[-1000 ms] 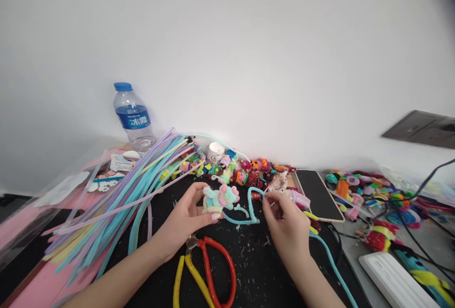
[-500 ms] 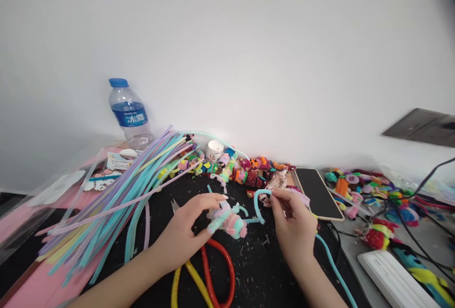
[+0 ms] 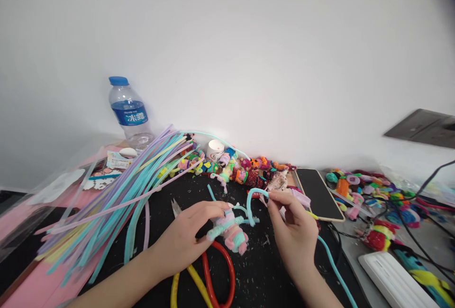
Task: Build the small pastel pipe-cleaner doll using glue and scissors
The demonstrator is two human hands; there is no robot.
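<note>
My left hand (image 3: 188,237) grips a small pastel fuzzy figure (image 3: 231,232) made of twisted pipe cleaners, pink, mint and lilac, just above the black mat (image 3: 256,270). My right hand (image 3: 293,225) pinches the end of a light blue pipe cleaner (image 3: 250,201) that arches over and joins the figure. The rest of that blue strand trails past my right wrist towards the lower right.
A fan of pastel pipe cleaners (image 3: 117,194) lies on the left. Red and yellow scissors (image 3: 209,279) lie under my left hand. A water bottle (image 3: 130,111) and a row of finished fuzzy figures (image 3: 249,170) stand by the wall. A phone (image 3: 316,192), more figures and cables sit to the right.
My left hand turned the figure over and lowered it towards the mat. My right hand bent the blue strand into a tighter arch beside the figure.
</note>
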